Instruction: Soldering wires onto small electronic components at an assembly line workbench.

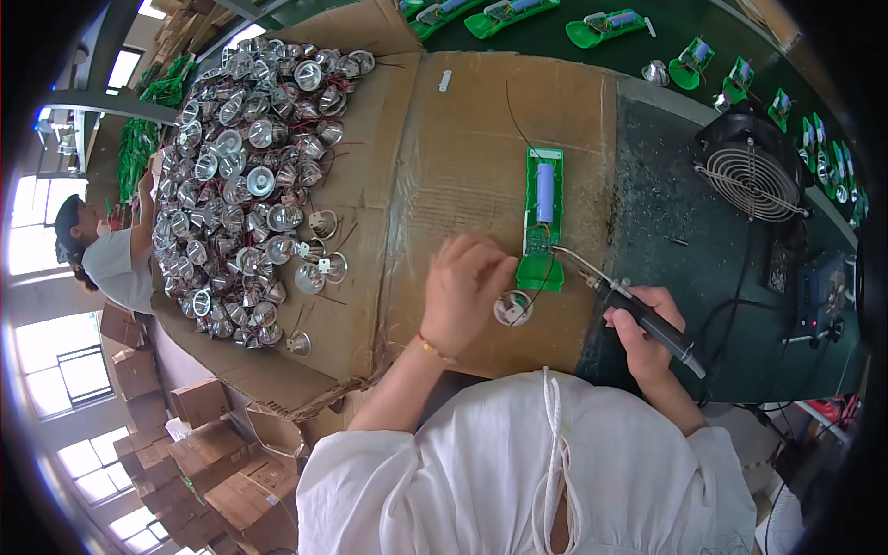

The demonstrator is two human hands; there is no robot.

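In the middle of the cardboard lies a long green plastic housing (539, 275), with a blue cylindrical battery cell (545, 192) and a small circuit board (537, 238) in it. My left hand (462, 291) is closed in a pinch beside the housing's near end; whatever is between its fingertips is too small to make out. Just below those fingers sits a silvery lamp reflector (512, 310), with a thin wire running up toward the board. My right hand (652, 331) grips a black-handled soldering iron (649, 319), its metal tip reaching to the circuit board.
A big heap of reflectors with red wires (240, 185) covers the left cardboard. A round-grilled fan (751, 180) and a blue powered box (823, 291) stand at right. More green housings (606, 28) line the far edge. Another person (116, 254) is at far left.
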